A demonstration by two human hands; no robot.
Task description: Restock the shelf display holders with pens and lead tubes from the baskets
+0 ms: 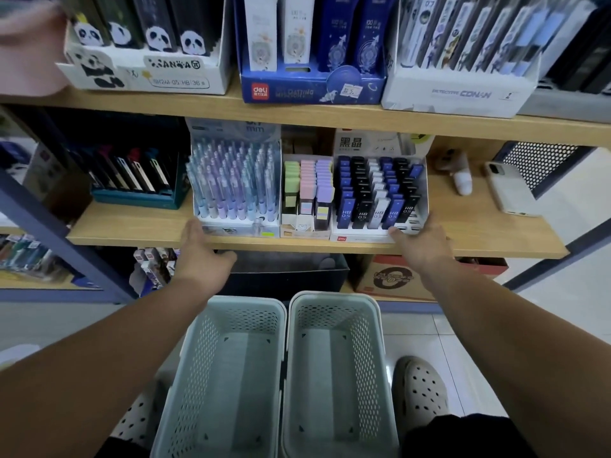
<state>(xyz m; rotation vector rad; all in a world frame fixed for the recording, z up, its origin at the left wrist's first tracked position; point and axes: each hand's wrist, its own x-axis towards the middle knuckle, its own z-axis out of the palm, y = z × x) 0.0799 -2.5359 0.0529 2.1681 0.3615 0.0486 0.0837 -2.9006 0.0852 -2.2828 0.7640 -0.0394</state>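
Two pale green perforated baskets stand side by side on the floor between my feet, the left basket [224, 375] and the right basket [337, 371]; nothing shows inside either. On the middle wooden shelf [139, 226] a pen holder [234, 180] is packed with pastel blue and purple pens. To its right a white lead-tube holder [380, 190] carries rows of blue, black and white HB 0.5 tubes. My left hand [198, 249] touches the pen holder's front left corner with straight fingers. My right hand [420, 242] rests against the lead holder's front right corner, fingers extended.
A small holder of pastel erasers [305, 190] sits between the two holders. A teal pen box [135, 180] stands at the left, a phone [509, 190] and a small figure [459, 176] at the right. Boxed pencil displays fill the upper shelf [330, 117].
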